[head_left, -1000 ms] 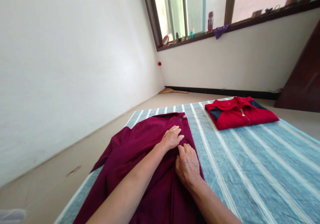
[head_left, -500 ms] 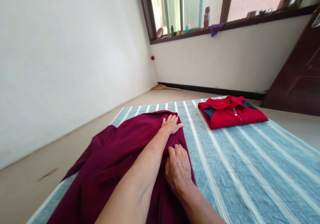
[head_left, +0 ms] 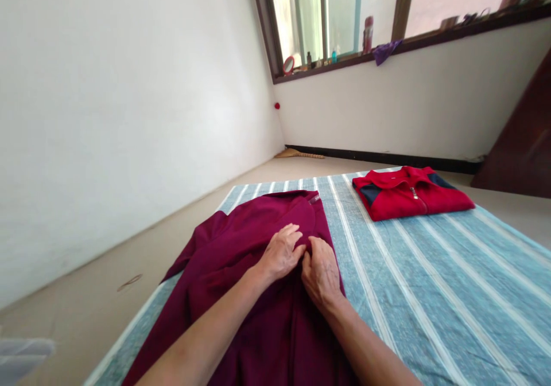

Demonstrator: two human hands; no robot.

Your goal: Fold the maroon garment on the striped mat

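A maroon jacket (head_left: 241, 242) lies spread on the bed's blue-and-white striped sheet (head_left: 413, 277), one sleeve reaching out to the left. A small grey piece shows near its far right corner. My left hand (head_left: 282, 253) rests on the cloth with its fingers stretched forward and its thumb towards the other hand. Just right of it, my right hand (head_left: 322, 271) has bent fingers closed on the jacket near its right edge. The two hands almost touch; the fabric under the right fingertips is hidden.
A folded red jacket (head_left: 413, 194) with dark shoulder patches lies on the sheet at the far right. Beyond the bed, a broom (head_left: 297, 153) is on the floor by the wall. A windowsill (head_left: 336, 65) carries a bottle, a round mirror and a purple cloth.
My left hand has drawn back from the jacket's far right corner to beside my right hand, uncovering the small grey piece. The view has shifted slightly left.
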